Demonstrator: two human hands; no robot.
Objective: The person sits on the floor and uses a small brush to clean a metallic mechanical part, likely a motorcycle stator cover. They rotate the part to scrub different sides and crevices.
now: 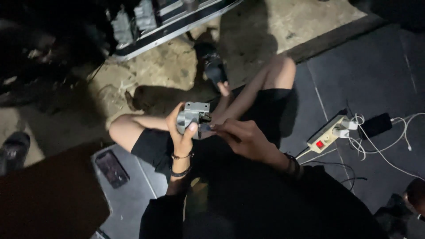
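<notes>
- Holding a small grey metal part above the lap, the left hand wraps it from below and behind; the thumb presses on its rounded lower end and the fingers curl round the far side, so the hand is closed firmly on it
- the right hand comes in from the right with fingertips pinched together at the dark fitting on the part's right side; what, if anything, sits between those fingertips is too small and dim to tell
- the part has a flat boxy top and a rounded body below; it looks like cast or machined metal, so I judge it stiff, fairly heavy for its bulk, and not fragile
- bare metal faces are probably smooth and may be oily, so a slip is likelier on the rounded body than on the flat top; the square edges give the surest hold
- best grip, as I judge it, is where the left hand already has it: palm under the round body, thumb across the front, leaving the right side free
- the dark fitting looks small and finer than the body; it probably wants fingertip care, not force
- round about: a phone lies on the grey mat to the left; a power strip with white cables lies to the right, well apart from both hands
</notes>
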